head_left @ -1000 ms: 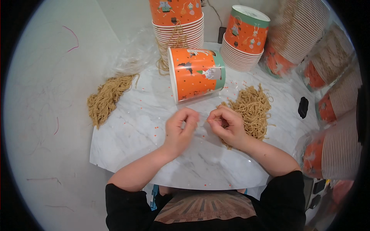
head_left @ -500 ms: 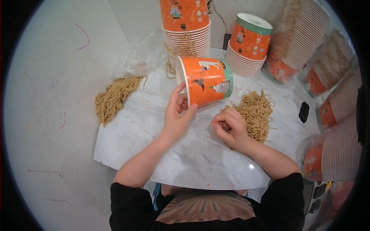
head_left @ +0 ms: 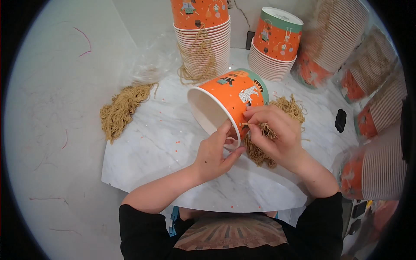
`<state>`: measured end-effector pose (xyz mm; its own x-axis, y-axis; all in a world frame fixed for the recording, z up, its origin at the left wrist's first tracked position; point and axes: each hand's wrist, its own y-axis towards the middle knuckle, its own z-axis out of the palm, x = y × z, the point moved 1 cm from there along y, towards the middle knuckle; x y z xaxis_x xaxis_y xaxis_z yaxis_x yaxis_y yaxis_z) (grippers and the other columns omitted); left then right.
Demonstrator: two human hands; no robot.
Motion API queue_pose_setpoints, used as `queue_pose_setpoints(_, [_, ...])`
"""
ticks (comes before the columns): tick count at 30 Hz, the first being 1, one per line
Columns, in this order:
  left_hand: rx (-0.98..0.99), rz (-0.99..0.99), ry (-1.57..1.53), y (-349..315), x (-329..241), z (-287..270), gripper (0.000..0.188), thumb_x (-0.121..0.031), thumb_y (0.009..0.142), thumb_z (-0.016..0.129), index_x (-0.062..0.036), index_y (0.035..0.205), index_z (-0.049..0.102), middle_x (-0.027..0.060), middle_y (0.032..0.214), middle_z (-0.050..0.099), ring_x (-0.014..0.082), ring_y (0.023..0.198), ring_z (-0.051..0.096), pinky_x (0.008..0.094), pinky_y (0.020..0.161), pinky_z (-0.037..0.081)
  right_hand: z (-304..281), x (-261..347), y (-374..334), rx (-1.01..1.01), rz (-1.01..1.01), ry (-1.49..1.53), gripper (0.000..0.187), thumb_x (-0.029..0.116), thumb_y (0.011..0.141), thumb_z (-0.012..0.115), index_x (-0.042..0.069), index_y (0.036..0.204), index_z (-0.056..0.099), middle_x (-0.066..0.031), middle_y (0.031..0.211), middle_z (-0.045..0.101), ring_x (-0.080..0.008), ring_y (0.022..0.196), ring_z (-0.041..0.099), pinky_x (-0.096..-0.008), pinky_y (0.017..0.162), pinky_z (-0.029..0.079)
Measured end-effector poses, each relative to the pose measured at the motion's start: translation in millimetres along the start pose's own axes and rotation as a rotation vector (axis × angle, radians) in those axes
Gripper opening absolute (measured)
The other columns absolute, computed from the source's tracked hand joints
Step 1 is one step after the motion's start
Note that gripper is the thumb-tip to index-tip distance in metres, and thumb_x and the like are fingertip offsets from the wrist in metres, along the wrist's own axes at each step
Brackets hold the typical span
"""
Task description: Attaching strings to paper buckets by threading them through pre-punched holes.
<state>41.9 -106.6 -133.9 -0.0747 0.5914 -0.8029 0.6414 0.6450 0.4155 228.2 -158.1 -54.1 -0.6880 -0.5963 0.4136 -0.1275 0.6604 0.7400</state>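
Note:
An orange paper bucket (head_left: 232,89) with a green band lies tilted on its side, its white-rimmed mouth facing left and toward me. My left hand (head_left: 216,151) grips the near part of the rim, with fingers inside the mouth and the thumb outside. Against the bucket's side near the rim, my right hand (head_left: 277,130) pinches the end of a tan cord (head_left: 245,124). That end meets the wall at a small spot; whether it passes through cannot be made out. Under and behind my right hand lies a loose heap of tan cords (head_left: 260,154).
Upside-down stacks of orange buckets stand at the back, one tall stack (head_left: 201,47) draped with cords and one shorter stack (head_left: 273,65). Bagged bucket stacks (head_left: 381,169) line the right. A cord bundle (head_left: 123,110) in clear plastic lies left. A black object (head_left: 340,120) sits right.
The bucket has turned so its mouth faces more toward me. My right hand has moved up and right to its side with the cord end, and my left hand has shifted down along the rim.

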Motion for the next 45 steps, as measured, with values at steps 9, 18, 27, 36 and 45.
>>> queue_pose_setpoints(9, [-0.091,0.147,-0.189,-3,-5,4,0.069,-0.010,0.093,0.072,0.0058,0.147,0.033,0.0193,0.120,0.064,0.0271,0.102,0.069,0.0370,0.085,0.060,-12,13,6,0.170,-0.051,-0.079,0.018,0.003,0.080,0.072,0.003,0.096,0.063,-0.0092,0.111,0.065,-0.0231,0.077,0.068,-0.0313,0.062,0.056])
queue_pose_setpoints(18, [-0.109,0.169,-0.225,-5,-7,5,0.066,-0.007,0.091,0.073,0.0060,0.144,0.036,0.0196,0.122,0.063,0.0271,0.104,0.068,0.0372,0.085,0.060,-10,13,3,0.171,-0.092,-0.099,0.020,0.003,0.079,0.072,0.002,0.097,0.063,-0.0098,0.109,0.064,-0.0238,0.080,0.068,-0.0320,0.062,0.057])
queue_pose_setpoints(27, [-0.129,0.145,-0.322,-8,-4,-1,0.039,-0.005,0.100,0.056,0.0070,0.136,0.045,0.0174,0.112,0.068,0.0219,0.095,0.071,0.0335,0.082,0.058,-7,16,3,0.167,-0.125,-0.129,0.020,0.004,0.080,0.074,0.002,0.097,0.065,-0.0093,0.108,0.065,-0.0233,0.081,0.069,-0.0318,0.062,0.057])
queue_pose_setpoints(36, [-0.194,0.077,-0.293,-5,-9,-5,0.018,-0.004,0.100,0.056,0.0055,0.115,0.057,0.0141,0.098,0.073,0.0220,0.089,0.074,0.0318,0.082,0.057,-4,22,0,0.195,-0.148,-0.156,0.023,0.005,0.079,0.077,0.003,0.098,0.065,-0.0082,0.108,0.065,-0.0230,0.083,0.069,-0.0317,0.063,0.058])
queue_pose_setpoints(45, [-0.222,0.115,-0.215,-5,-11,-9,0.015,0.000,0.094,0.060,0.0036,0.108,0.061,0.0141,0.095,0.073,0.0231,0.084,0.074,0.0311,0.075,0.056,-4,26,-1,0.209,-0.159,-0.179,0.024,0.006,0.079,0.078,0.002,0.099,0.066,-0.0089,0.109,0.066,-0.0238,0.088,0.070,-0.0322,0.065,0.059])
